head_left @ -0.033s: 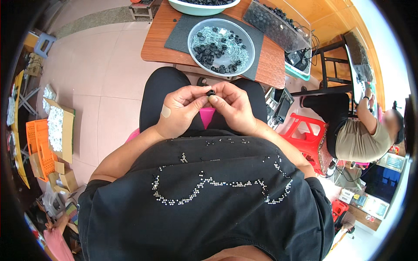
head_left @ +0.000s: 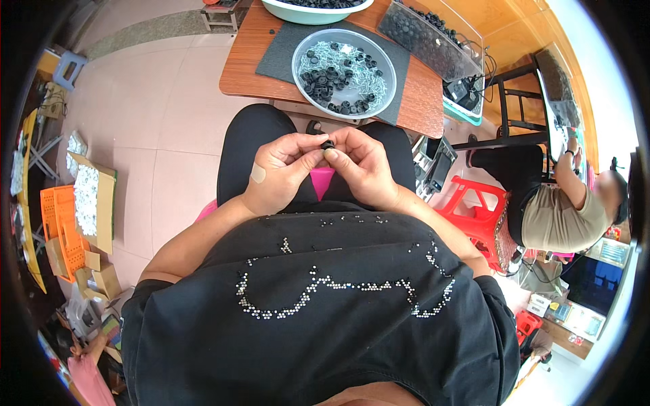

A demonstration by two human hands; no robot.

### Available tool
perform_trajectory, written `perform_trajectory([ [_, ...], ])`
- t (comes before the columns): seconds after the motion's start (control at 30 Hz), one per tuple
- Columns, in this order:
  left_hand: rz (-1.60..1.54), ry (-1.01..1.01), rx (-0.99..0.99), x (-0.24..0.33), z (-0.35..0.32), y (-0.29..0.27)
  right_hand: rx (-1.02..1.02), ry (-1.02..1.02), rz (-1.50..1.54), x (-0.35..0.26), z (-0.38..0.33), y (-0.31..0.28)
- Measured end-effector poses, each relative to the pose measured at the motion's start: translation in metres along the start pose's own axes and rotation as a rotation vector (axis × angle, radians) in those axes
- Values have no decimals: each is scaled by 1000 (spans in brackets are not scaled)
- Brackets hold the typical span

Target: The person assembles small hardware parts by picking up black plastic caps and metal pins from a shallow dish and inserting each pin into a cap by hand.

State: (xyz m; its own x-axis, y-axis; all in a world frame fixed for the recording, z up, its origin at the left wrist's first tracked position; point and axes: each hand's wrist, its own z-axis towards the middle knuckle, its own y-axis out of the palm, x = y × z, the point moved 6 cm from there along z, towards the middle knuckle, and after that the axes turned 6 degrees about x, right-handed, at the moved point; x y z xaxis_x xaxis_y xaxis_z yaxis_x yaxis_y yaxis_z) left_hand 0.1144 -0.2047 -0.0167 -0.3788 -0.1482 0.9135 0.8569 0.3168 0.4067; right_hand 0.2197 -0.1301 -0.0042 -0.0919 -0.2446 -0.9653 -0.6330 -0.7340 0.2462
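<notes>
My left hand point(head_left: 281, 169), with a plaster on its back, and my right hand point(head_left: 362, 166) meet over my lap. Their fingertips pinch a small black ring-shaped part point(head_left: 327, 145) between them. Just beyond the hands, a clear round bowl point(head_left: 302, 44) sits on a grey mat point(head_left: 277, 51) on the wooden table point(head_left: 247, 64). It holds several black rings and small white pieces. A pink seat point(head_left: 321, 179) shows between my legs under the hands.
A pale basin point(head_left: 315, 12) and a clear tray of black parts point(head_left: 426, 37) stand further back on the table. Another person point(head_left: 562, 203) sits at the right by a red stool point(head_left: 477, 210). A cardboard box of white pieces point(head_left: 91, 196) and an orange crate point(head_left: 57, 223) lie on the floor at left.
</notes>
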Motion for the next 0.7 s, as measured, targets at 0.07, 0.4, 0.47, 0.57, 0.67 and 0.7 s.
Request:
perform_trajectory([
  [0.07, -5, 5, -12, 0, 0, 1, 23, -86, -192, -2, 0, 0],
  [0.4, 27, -19, 60, -3, -4, -2, 59, -174, -313, 9, 6, 1],
  [0.47, 34, -12, 61, -1, -5, 0, 89, -201, -286, 6, 4, 1],
  [0.57, -11, 21, 76, -4, -3, 1, 68, -142, -297, 7, 9, -5],
  [0.67, -145, -53, 51, -3, 1, -2, 43, -221, -470, -15, 5, -1],
  [0.7, -128, -65, 59, -8, 3, -5, 49, -277, -570, -18, 4, -2],
])
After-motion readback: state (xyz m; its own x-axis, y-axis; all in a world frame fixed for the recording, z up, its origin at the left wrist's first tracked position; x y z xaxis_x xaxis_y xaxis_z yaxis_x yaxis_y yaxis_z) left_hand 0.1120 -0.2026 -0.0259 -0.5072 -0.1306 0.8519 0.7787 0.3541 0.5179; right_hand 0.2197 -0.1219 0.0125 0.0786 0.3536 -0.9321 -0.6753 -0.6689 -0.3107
